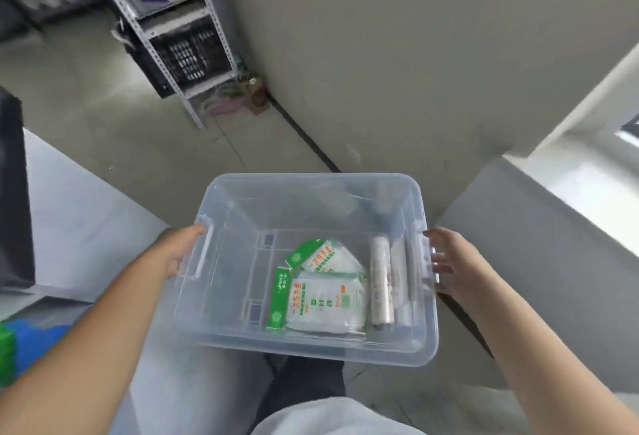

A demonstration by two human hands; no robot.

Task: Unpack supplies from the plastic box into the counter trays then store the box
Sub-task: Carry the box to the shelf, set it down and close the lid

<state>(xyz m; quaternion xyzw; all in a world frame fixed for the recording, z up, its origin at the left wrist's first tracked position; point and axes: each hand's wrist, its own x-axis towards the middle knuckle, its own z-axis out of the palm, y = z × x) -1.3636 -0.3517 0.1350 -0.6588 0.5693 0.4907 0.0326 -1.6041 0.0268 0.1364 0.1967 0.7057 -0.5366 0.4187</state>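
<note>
I carry a clear plastic box (311, 192) in front of me, off the floor. My left hand (178, 251) grips its left handle, fingers curled under the rim. My right hand (449, 263) holds the right handle, its fingers seen through the plastic. Inside, toward the near right, lie two green-and-white packets (325, 296) and two whitish rolls (382, 282) along the right wall. The box has no lid on it.
A metal shelf rack (162, 30) with a black crate (188, 51) stands ahead left against a grey wall (415, 54). A pale counter (79, 227) runs on my left, with blue and green items (20, 341) at its near end. A grey ledge (553, 227) is on the right.
</note>
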